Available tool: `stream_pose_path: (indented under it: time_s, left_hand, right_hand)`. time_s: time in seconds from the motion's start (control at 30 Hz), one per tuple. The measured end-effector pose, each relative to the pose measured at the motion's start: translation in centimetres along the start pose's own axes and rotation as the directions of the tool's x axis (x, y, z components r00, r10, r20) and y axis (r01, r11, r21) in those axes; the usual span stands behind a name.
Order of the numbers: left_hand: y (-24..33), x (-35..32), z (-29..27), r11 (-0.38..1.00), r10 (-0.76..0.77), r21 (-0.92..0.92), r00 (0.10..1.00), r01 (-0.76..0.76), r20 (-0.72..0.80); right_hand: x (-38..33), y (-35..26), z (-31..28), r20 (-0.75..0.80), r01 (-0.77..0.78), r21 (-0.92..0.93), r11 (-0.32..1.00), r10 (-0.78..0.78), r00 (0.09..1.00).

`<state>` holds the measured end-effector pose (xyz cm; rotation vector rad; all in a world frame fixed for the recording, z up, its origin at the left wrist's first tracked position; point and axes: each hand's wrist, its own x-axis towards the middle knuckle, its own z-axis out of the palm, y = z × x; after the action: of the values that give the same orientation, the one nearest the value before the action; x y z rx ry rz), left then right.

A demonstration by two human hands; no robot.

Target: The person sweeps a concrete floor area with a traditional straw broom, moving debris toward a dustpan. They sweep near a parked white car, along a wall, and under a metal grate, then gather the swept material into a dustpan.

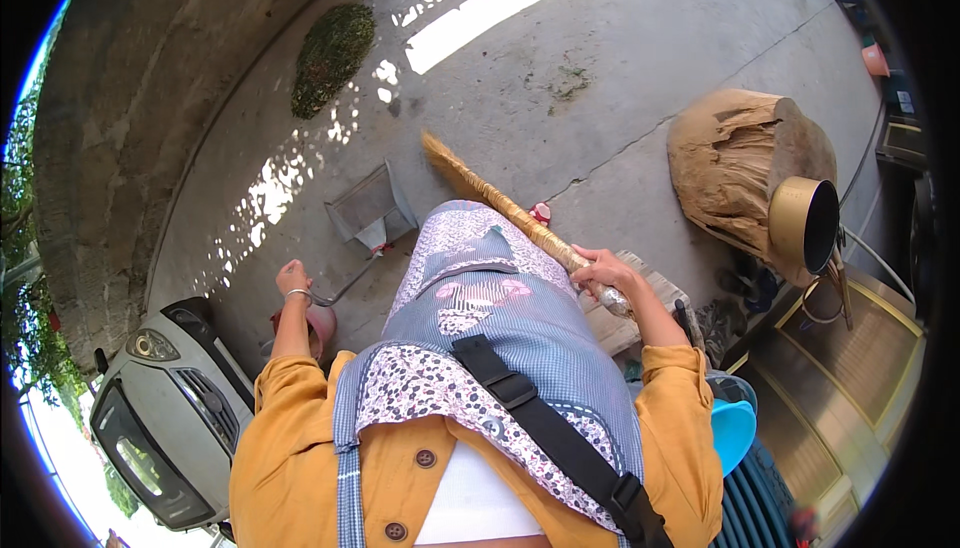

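Note:
My right hand is wrapped round the wrapped, shiny end of a straw broom. The broom slants across the front of my apron, its bristles towards the floor at the upper left. My left hand is closed round the upper end of the bent handle of a long-handled dustpan. The grey metal pan is at floor level, left of the bristles and apart from them. I see nothing distinct in the pan. A red patterned shoe tip shows beside the broom.
A heap of green clippings lies on the concrete, with small scraps further right. A tree stump stands right, near a brass-coloured pot. Left are a parked car and a pink bucket; a blue basin sits lower right.

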<state>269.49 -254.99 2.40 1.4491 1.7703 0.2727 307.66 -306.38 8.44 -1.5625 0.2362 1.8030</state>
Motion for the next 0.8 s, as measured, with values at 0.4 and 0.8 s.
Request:
stream_pose_path:
  time_s: [0.4, 0.8]
  left_hand:
    - [1.8, -6.9, 4.5, 0.982, -0.101, -0.156, 0.995, 0.103, 0.015]
    - [2.7, -11.1, 7.4, 0.916, -0.219, -0.313, 0.967, 0.25, 0.132]
  right_hand:
    - [-2.7, -3.0, -17.5, -0.361, 0.188, 0.013, 0.982, -0.171, 0.917]
    - [-3.6, 0.4, -10.3, -0.098, 0.105, -0.045, 0.993, -0.109, 0.989]
